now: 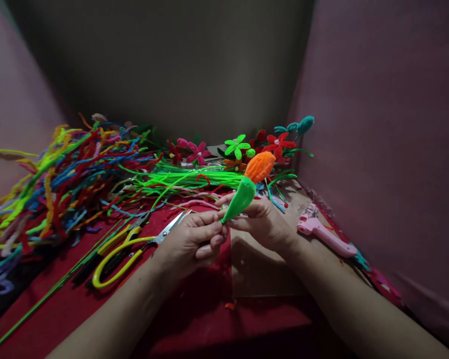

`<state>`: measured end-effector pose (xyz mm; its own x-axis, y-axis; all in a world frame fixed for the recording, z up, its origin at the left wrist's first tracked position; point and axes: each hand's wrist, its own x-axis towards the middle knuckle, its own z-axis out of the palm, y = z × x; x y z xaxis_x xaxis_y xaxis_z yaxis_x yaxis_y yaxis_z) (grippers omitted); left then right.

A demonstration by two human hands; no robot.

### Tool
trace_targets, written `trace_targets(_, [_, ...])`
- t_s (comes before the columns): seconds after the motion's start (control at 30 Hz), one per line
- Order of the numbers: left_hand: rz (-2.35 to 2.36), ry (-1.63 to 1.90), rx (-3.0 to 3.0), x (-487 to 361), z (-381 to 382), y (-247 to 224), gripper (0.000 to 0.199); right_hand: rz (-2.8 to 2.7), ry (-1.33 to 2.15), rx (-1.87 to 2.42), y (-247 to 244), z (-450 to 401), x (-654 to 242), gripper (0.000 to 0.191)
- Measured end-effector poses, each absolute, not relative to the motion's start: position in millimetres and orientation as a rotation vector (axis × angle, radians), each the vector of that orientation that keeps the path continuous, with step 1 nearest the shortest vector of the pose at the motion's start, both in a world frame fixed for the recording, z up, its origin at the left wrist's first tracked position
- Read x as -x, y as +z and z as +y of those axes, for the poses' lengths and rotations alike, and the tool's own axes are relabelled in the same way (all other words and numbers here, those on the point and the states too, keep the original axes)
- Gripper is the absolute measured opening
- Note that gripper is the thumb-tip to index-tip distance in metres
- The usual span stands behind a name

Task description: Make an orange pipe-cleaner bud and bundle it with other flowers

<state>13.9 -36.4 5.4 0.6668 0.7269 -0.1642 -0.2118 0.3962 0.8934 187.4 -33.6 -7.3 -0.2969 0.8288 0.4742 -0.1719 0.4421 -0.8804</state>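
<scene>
An orange fuzzy bud [260, 167] with a green leaf-like piece [240, 199] below it is held up at the centre, tilted to the upper right. My left hand [198, 242] pinches the narrow lower end of the green piece between thumb and finger. From the right, my right hand [264, 219] reaches behind the green piece, its fingers against the back and lower part. The fingertips of both hands nearly meet at that lower end. Part of the right fingers is hidden behind the green piece.
Yellow-handled scissors [121, 267] and pliers [115, 239] lie left. Colourful pipe cleaners [52, 184] pile at far left, with green ones [194, 177] behind the hands. Finished fuzzy flowers [237, 146] stand at the back. A pink glue gun [327, 234] rests right, near cardboard [265, 274].
</scene>
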Motion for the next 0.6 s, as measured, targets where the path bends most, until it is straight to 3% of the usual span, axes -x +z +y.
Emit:
trace_targets(0.27, [0.478, 0.474, -0.922, -14.2, -34.4, 2.9, 0.011, -1.555, 1.206, 0.526, -9.6, -34.7, -188.6, 0.013])
trace_targets(0.4, [0.775, 0.782, -1.38, -19.1, -38.2, 2.5, 0.018, -1.382, 1.13, 0.626, -20.1, -33.2, -178.4, 0.012])
trace_targets(0.5, [1.058, 1.149, -1.884, -23.9, -43.1, -2.1, 0.008, -1.343, 1.082, 0.702, -19.8, -35.6, -172.9, 0.012])
trace_targets(0.6, [1.112, 1.252, -2.029, -25.9, -45.0, -4.3, 0.008, -1.297, 1.074, 0.746, -16.7, -39.0, -170.2, 0.013])
